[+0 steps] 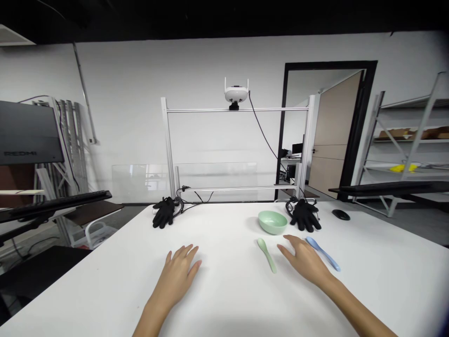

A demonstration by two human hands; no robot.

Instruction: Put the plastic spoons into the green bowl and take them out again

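Note:
My left hand (pixel 180 267) lies flat on the white table (pixel 224 299), fingers stretched out, holding nothing. My right hand (pixel 302 259) rests palm down, fingers extended, between two spoons. A green spoon (pixel 266 254) lies just to its left, a blue spoon (pixel 322 253) just to its right, close to the fingers. A pale green bowl (pixel 272 222) stands upright a little beyond the right hand.
Two black gloves lie at the back of the table, the left glove (pixel 164 212) and the right glove (pixel 305 215), by an aluminium frame (pixel 237 110) that carries a white camera (pixel 236 93). A black mouse (pixel 341 215) sits far right. A monitor (pixel 28 133) stands at left.

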